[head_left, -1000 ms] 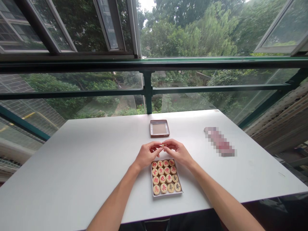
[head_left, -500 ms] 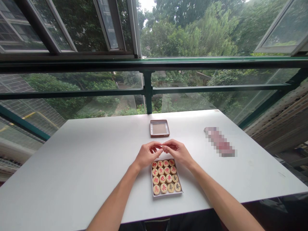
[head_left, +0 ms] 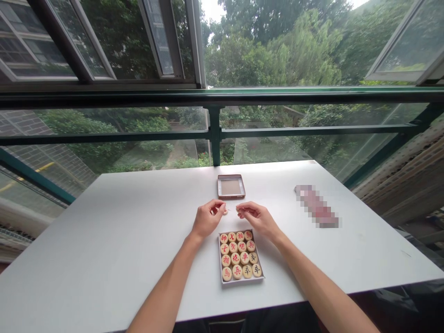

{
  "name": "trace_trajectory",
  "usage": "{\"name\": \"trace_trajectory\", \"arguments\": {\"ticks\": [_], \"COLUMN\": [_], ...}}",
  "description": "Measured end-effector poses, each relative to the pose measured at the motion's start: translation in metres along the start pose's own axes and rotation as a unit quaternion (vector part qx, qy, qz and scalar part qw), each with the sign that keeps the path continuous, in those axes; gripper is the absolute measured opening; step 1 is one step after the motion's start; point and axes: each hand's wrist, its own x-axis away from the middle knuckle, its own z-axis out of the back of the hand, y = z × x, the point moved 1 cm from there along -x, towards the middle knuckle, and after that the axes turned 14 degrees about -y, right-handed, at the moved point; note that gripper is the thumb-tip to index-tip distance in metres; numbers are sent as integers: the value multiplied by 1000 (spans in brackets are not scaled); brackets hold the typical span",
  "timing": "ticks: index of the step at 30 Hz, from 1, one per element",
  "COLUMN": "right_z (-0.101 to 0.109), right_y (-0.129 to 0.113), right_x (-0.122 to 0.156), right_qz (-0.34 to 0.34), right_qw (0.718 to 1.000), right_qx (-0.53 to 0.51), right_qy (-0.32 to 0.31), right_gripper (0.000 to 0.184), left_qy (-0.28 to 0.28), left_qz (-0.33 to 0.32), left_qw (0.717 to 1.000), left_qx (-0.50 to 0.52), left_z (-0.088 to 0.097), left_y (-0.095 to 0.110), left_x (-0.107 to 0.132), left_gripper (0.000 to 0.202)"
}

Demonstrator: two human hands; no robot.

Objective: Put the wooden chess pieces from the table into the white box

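Note:
An open white-walled box (head_left: pixel 242 282) of round wooden xiangqi pieces (head_left: pixel 235 258) lies on the table in front of me. Most pieces bear red characters; several at the lower right bear dark ones. Just beyond the box, my left hand (head_left: pixel 207 221) pinches a pale xiangqi piece (head_left: pixel 225 212), mostly covered by the fingers. Across a small gap, my right hand (head_left: pixel 257 219) is closed in a pinch on a small pale edge that looks like another piece. Behind both hands sits the box lid (head_left: pixel 231 187), inner side up.
The white table (head_left: pixel 138 240) reaches to a green railing (head_left: pixel 215 134) before open windows. A blurred-out reddish long object (head_left: pixel 317 207) lies to the right. Trees and a brick-paved path show outside.
My hands, touching at the fingertips earlier, have moved apart, the left one slightly leftward. A pale piece now shows at the left fingertips. The box and lid stay on the table.

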Motion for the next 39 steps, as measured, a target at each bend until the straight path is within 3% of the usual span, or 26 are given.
{"name": "trace_trajectory", "arguments": {"ticks": [7,12,20,30,39], "right_z": [2,-2,-17,-29,-35], "right_y": [-16,-30,-45,-34,-26], "right_x": [14,51,101,110,109], "right_qz": [-8,-17,-77,-149,-137], "right_qw": [1000,999,994,985,979], "right_qx": [7,39,73,85,137], "right_qy": [12,22,-28,28,64], "right_gripper": [24,18,19,26,28], "left_qy": [25,38,32,31,25], "left_qz": [-23,-22,-20,-22,-19], "left_qw": [992,988,990,991,990], "left_qx": [-120,-147,-139,-132,-139], "left_z": [1,2,0,0,0], "left_y": [-3,-5,-9,-9,-10], "left_x": [0,-1,-2,-2,-1], "left_gripper": [14,14,14,14,15]}}
